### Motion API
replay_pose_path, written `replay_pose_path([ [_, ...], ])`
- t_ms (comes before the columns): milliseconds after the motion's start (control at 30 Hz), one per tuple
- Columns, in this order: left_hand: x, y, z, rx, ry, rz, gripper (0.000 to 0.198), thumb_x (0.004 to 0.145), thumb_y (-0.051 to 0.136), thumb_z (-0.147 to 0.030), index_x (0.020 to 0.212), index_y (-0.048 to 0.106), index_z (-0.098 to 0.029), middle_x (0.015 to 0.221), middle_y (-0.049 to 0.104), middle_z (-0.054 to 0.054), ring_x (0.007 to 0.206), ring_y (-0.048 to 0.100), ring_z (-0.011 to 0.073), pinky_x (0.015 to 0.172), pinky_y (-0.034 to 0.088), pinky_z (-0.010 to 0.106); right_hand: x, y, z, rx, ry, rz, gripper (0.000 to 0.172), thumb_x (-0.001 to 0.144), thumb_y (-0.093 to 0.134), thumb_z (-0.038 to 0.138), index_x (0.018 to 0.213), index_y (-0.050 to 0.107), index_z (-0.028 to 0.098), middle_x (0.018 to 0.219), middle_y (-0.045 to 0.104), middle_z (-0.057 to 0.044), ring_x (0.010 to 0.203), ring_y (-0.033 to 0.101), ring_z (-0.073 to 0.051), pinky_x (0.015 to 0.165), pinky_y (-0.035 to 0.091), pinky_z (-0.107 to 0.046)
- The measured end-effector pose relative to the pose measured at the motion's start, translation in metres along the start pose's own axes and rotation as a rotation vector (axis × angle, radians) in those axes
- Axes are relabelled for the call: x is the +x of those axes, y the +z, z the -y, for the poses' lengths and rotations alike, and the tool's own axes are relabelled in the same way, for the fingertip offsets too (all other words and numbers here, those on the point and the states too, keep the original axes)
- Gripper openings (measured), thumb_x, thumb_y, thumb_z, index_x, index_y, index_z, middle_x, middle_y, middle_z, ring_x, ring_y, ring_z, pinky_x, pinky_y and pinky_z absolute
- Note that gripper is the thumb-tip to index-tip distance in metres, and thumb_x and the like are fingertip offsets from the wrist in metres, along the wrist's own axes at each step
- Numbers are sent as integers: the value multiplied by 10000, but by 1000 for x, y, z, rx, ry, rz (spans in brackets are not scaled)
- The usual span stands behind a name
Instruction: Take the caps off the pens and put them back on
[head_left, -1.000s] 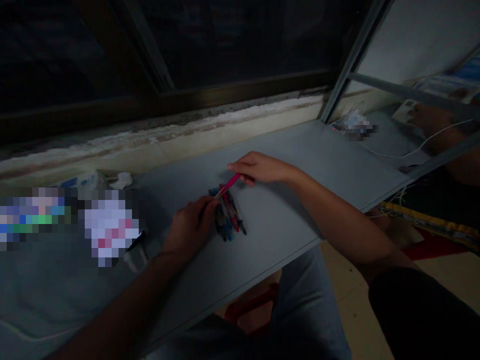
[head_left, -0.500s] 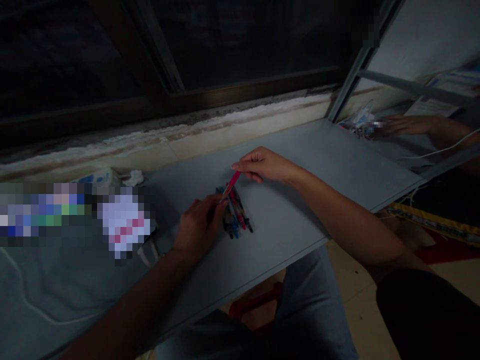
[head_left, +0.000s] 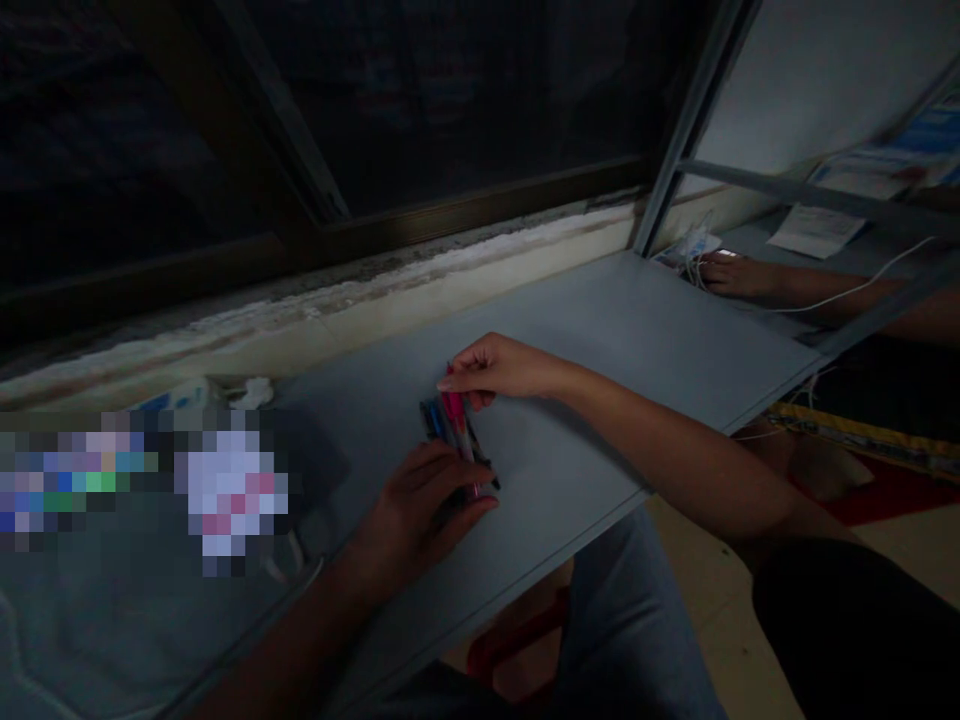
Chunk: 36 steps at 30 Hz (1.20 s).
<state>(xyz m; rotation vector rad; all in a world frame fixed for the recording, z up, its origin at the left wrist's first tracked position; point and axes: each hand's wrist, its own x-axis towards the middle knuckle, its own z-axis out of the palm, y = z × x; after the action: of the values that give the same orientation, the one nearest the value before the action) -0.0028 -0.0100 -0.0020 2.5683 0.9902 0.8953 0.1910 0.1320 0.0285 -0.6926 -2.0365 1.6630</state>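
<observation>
Dim light falls on a grey desk [head_left: 637, 330] set against a dark window [head_left: 420, 110], and the bundle of pens [head_left: 459, 435] lies near its front edge, between your two hands. The bundle's long axis runs from the window side down towards you, leaning slightly to your right at the near end.

Your right hand [head_left: 499, 368] sits at the far end, its fingertips pinched down on the pen tops, a pink one among them. Your left hand [head_left: 424, 510] covers the near end, fingers curled across the tips. Whether it truly clamps them or only rests on them, you cannot tell from this view. Both hands touch the bundle, one at each end. The middle of it lies bare on the desk.

Off to your left sits a crumpled tissue [head_left: 255, 392] beside some packets. Well apart on your right, past a metal frame [head_left: 675, 130], another person's hand [head_left: 731, 272] rests by a white cable [head_left: 847, 293].
</observation>
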Motion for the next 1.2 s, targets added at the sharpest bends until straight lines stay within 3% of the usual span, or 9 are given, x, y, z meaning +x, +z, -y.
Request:
replay_pose_path([
  [167, -1, -1, 0, -6, 14, 8, 98, 1028, 632, -246, 1112, 682, -238, 931, 754, 33, 890, 684, 186, 814, 586, 303, -1, -2, 1, -15, -3, 8, 399, 877, 770, 486, 714, 641, 145, 577, 608, 42, 536, 520, -70, 562, 427, -207],
  [300, 0, -2, -2, -9, 37, 36, 250, 1011, 628, -193, 1258, 627, -232, 1043, 743, 56, 987, 674, 198, 882, 578, 314, -1, -1, 2, -6, -6, 4, 422, 869, 775, 503, 704, 622, 147, 584, 602, 42, 541, 518, -71, 564, 427, -209],
  [400, 1, -4, -5, -16, 44, 65, 279, 1013, 572, -134, 1270, 615, -234, 1053, 732, 62, 1007, 668, 196, 898, 572, 312, 0, 0, 1, -6, -13, 11, 443, 870, 776, 506, 681, 603, 145, 577, 593, 45, 531, 511, -68, 555, 417, -209],
  [500, 2, -4, -6, -8, 58, 70, 307, 992, 630, -179, 1292, 598, -233, 1079, 737, 71, 1039, 667, 216, 924, 571, 340, 1, 2, 0, -15, -17, 19, 427, 899, 759, 479, 682, 606, 144, 583, 601, 42, 532, 516, -67, 556, 416, -209],
  [700, 3, -1, -3, 43, 55, 33, 234, 1005, 573, -119, 1208, 612, -229, 1022, 735, 46, 971, 667, 193, 894, 561, 314, -1, 1, 3, -61, -34, -24, 386, 932, 736, 428, 698, 611, 147, 589, 598, 45, 532, 513, -67, 574, 427, -216],
  [1000, 2, -2, -2, 73, 60, 20, 246, 1007, 561, -133, 1235, 605, -213, 1024, 725, 57, 971, 659, 208, 877, 552, 338, -1, -6, 1, -169, -47, -48, 404, 942, 697, 474, 726, 620, 143, 598, 602, 33, 554, 530, -79, 593, 423, -225],
  [1200, 3, 1, -2, 69, 74, 5, 217, 1017, 548, -116, 1200, 617, -210, 980, 726, 45, 924, 653, 192, 859, 549, 335, -1, -8, -1, -215, -36, -39, 360, 976, 642, 390, 714, 583, 151, 618, 613, 18, 566, 539, -79, 599, 418, -225],
])
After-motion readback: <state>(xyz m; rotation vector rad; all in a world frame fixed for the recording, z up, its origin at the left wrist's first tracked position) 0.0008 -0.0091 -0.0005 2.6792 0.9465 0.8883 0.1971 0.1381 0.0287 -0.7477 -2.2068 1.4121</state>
